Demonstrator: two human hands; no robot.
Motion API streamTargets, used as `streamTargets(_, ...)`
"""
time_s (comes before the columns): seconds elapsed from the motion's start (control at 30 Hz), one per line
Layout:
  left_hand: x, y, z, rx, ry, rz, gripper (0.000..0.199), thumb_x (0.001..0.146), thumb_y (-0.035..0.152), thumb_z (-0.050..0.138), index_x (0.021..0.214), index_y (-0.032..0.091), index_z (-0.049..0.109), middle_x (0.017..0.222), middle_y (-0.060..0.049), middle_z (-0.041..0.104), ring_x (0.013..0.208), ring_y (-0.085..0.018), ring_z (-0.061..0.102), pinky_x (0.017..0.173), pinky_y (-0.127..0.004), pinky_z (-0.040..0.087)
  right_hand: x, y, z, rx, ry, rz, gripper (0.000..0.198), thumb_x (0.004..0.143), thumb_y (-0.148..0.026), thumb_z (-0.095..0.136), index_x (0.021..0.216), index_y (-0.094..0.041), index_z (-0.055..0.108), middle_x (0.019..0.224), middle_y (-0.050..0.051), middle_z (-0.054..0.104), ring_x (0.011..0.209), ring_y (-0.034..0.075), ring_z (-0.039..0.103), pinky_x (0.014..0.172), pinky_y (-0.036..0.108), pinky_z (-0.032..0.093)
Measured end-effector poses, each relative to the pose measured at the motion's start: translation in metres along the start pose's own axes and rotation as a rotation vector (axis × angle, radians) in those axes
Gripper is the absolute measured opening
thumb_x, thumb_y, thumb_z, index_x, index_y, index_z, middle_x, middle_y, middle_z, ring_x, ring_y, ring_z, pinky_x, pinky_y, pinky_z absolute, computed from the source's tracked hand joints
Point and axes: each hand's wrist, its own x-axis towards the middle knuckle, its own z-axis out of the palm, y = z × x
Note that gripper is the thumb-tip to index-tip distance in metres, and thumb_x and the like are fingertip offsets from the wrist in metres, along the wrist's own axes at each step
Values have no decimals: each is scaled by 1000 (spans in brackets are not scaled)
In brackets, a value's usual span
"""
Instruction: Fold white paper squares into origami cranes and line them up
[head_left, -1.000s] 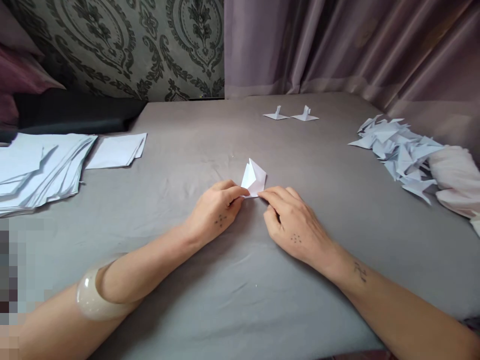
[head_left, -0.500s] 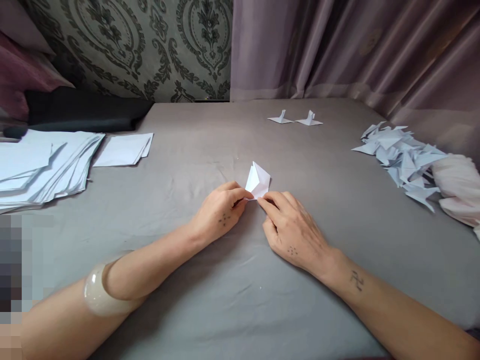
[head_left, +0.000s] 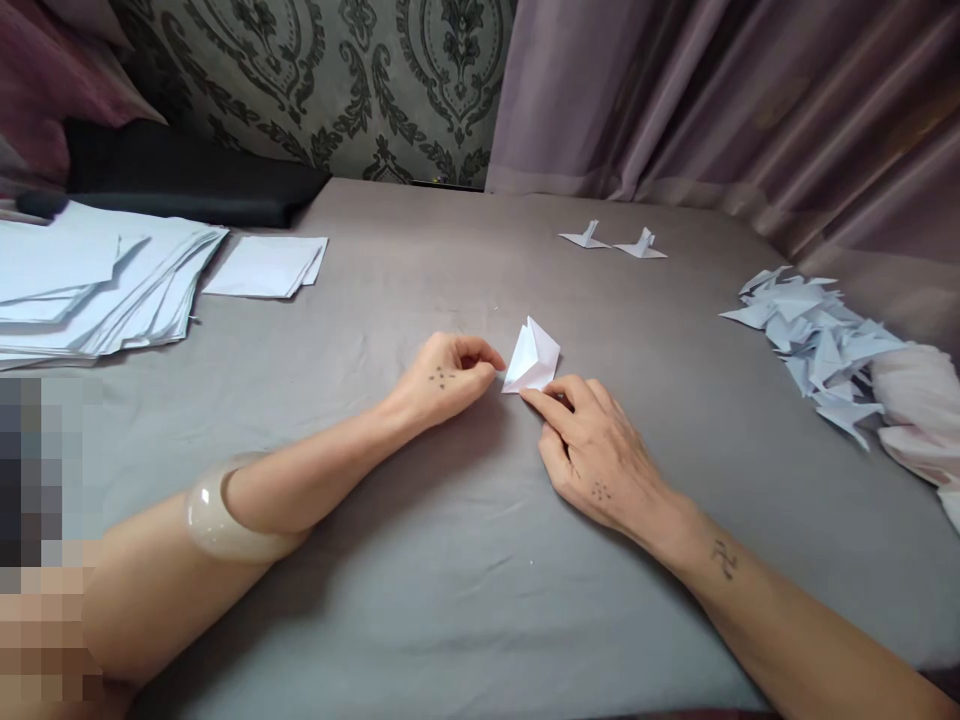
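Note:
A small white folded paper [head_left: 534,358] lies on the grey cloth, creased into a kite-like shape with raised flaps and its point facing away from me. My right hand [head_left: 596,450] has its index fingertip pressed on the near edge, other fingers curled beside it, holding the paper down. Just off the paper's left side is my left hand [head_left: 454,380], thumb and index fingertips brought close together; I see nothing between them.
White paper sheets [head_left: 150,275] are stacked at the left, beside a smaller stack [head_left: 262,266]. Two folded paper birds [head_left: 587,237] stand at the back. Several more form a pile [head_left: 814,335] at the right, near a pale cloth [head_left: 919,400]. Behind hangs a purple curtain [head_left: 600,90].
My left hand has let go of the paper's lower left corner and moved slightly left. The right hand stays on the near edge. The whole view has shifted and tilted a little.

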Motion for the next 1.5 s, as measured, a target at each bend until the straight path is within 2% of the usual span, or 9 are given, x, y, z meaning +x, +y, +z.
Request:
streamTargets(0.13,5,1,-5,-114,120,-40,24,69,17,49,81,15,70,48,5,43,42,-7,32,42,-21,25,2,-1,-1,-7,-3,-1,46,84,-13,43,126,-24,58,106,8,55,90,22,48,80,36,44)
streamTargets(0.37,8,0,-3,-102,143,-13,24,70,16,48,80,15,70,47,5,43,44,-8,35,43,-21,26,6,-4,-4,-46,-39,-25,42,87,-18,43,126,-25,58,102,9,54,88,22,48,81,37,42)
streamTargets(0.5,8,-2,-2,-47,138,30,24,71,16,48,80,15,70,52,3,49,48,-9,41,46,-21,32,8,-3,-8,-34,-63,-25,40,87,-19,44,123,-24,59,100,8,54,86,22,49,81,38,43)
streamTargets(0.63,2,-3,1,102,22,226,18,71,16,54,80,17,70,73,-1,60,61,-11,52,57,-22,41,11,1,-7,40,-57,20,37,85,-18,44,119,-19,59,101,9,55,92,23,52,85,38,44)
streamTargets(0.8,-1,-9,3,332,-140,429,16,82,24,58,93,20,69,92,-3,62,71,-12,56,66,-25,44,10,5,-1,102,-5,60,37,83,-15,44,117,-18,58,102,9,56,95,23,53,84,38,44)
streamTargets(0.97,5,-15,0,442,-172,564,22,93,24,47,94,20,68,96,-5,63,81,-14,59,73,-26,46,8,7,0,93,23,27,37,82,-13,43,116,-19,59,100,8,57,91,22,53,82,38,44)
streamTargets(1.1,2,-12,-2,707,-186,700,29,98,21,37,103,16,64,99,-10,63,91,-18,58,72,-27,47,8,6,1,64,47,19,35,83,-13,42,114,-19,59,99,8,58,90,22,53,80,36,42)
streamTargets(1.3,-6,-2,2,1080,-221,857,29,95,9,32,98,9,60,93,-13,62,82,-21,55,63,-28,47,7,3,2,-15,41,11,34,84,-13,43,112,-17,61,97,8,58,89,23,51,80,36,40)
streamTargets(1.5,-9,2,5,1204,-176,875,24,93,7,36,93,10,60,92,-13,61,78,-20,54,58,-28,46,7,0,2,-58,55,8,33,85,-12,42,111,-16,61,95,8,58,87,23,50,79,35,39)
